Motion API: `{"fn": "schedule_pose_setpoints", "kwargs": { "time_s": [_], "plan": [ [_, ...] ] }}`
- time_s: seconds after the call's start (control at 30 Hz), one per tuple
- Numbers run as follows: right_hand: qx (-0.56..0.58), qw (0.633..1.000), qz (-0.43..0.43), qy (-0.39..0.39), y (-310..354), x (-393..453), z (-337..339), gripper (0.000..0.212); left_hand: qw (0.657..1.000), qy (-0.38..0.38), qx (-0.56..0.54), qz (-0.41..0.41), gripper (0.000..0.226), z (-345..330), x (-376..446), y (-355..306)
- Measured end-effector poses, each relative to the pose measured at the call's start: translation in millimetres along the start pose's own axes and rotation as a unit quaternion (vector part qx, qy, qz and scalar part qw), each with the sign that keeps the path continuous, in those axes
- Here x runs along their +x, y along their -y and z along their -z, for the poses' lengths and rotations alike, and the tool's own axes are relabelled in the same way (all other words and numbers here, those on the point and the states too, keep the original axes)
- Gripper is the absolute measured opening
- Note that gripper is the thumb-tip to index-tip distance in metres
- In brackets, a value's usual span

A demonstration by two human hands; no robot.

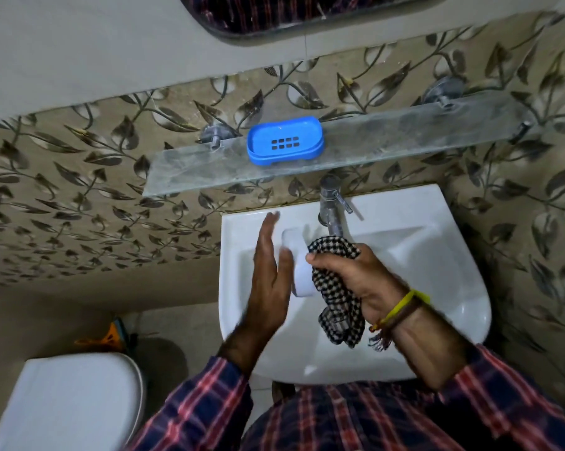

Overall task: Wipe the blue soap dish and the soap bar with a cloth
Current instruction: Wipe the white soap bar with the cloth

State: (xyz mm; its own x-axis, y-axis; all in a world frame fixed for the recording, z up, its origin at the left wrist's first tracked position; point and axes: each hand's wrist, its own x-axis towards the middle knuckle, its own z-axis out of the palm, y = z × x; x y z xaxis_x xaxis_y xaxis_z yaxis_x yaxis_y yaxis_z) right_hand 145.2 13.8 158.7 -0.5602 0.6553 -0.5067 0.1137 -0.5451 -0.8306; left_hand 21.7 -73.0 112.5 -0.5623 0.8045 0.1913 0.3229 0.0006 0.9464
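The blue soap dish [284, 141] stands with nothing in it on a glass shelf [405, 135] above the sink. Over the basin, my left hand [268, 281] holds the white soap bar [299, 265] against its palm, fingers stretched out flat and thumb on the bar. My right hand [356, 275] grips a bunched black-and-white checked cloth [336, 304] and presses it against the right side of the soap bar. The cloth's loose end hangs down below my fist.
A white sink [437, 271] lies under both hands, with a metal tap [331, 206] just beyond the cloth. The shelf juts out above the tap on two metal brackets. A white toilet lid [73, 402] is at lower left. A mirror's edge [274, 14] shows at the top.
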Motion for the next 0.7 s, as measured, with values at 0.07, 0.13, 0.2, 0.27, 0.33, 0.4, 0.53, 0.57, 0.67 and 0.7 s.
{"fn": "schedule_pose_setpoints", "kwargs": {
  "time_s": [0.07,0.13,0.2,0.27,0.33,0.4,0.53,0.57,0.67,0.7],
  "plan": [
    [0.043,0.997,-0.053,0.03,8.5,0.0,2.9,0.008,0.976,0.046,0.114,-0.179,0.058,-1.7,-17.7,17.1],
    [0.106,0.989,-0.069,0.08,10.9,-0.8,-0.2,0.015,0.973,0.029,0.121,-0.195,0.061,-9.3,-22.8,20.1],
    [0.148,0.981,-0.057,0.112,9.6,-3.6,-4.8,0.04,0.991,-0.008,0.038,-0.127,0.064,-15.4,-16.5,10.4],
    [0.115,0.983,-0.035,0.136,7.4,-8.0,-4.9,0.041,0.994,-0.026,-0.079,-0.067,0.068,-12.5,-9.4,3.5],
    [0.062,0.985,-0.025,0.156,4.4,-12.0,-2.9,0.023,0.988,-0.019,-0.154,-0.015,0.066,-7.2,-6.7,0.6],
    [0.05,0.99,-0.031,0.129,0.9,-11.8,-5.8,0.017,0.981,-0.004,-0.191,0.026,0.056,-9.0,-10.8,-1.4],
    [0.026,0.995,-0.023,0.097,-4.4,-13.7,-14.5,0.009,0.971,-0.044,-0.217,0.096,0.057,-8.7,-14.4,-0.5],
    [0.0,0.994,-0.013,0.106,-4.7,-14.8,-14.7,0.012,0.975,-0.043,-0.199,0.091,0.055,-5.5,-10.7,0.5],
    [-0.007,0.994,0.008,0.105,-1.2,-15.6,-16.4,0.002,0.978,-0.035,-0.185,0.085,0.055,-5.7,-6.3,-2.2],
    [0.005,0.995,0.013,0.096,-0.6,-15.1,-17.6,0.005,0.973,-0.035,-0.203,0.101,0.059,-6.6,-6.5,-4.1]
  ]
}}
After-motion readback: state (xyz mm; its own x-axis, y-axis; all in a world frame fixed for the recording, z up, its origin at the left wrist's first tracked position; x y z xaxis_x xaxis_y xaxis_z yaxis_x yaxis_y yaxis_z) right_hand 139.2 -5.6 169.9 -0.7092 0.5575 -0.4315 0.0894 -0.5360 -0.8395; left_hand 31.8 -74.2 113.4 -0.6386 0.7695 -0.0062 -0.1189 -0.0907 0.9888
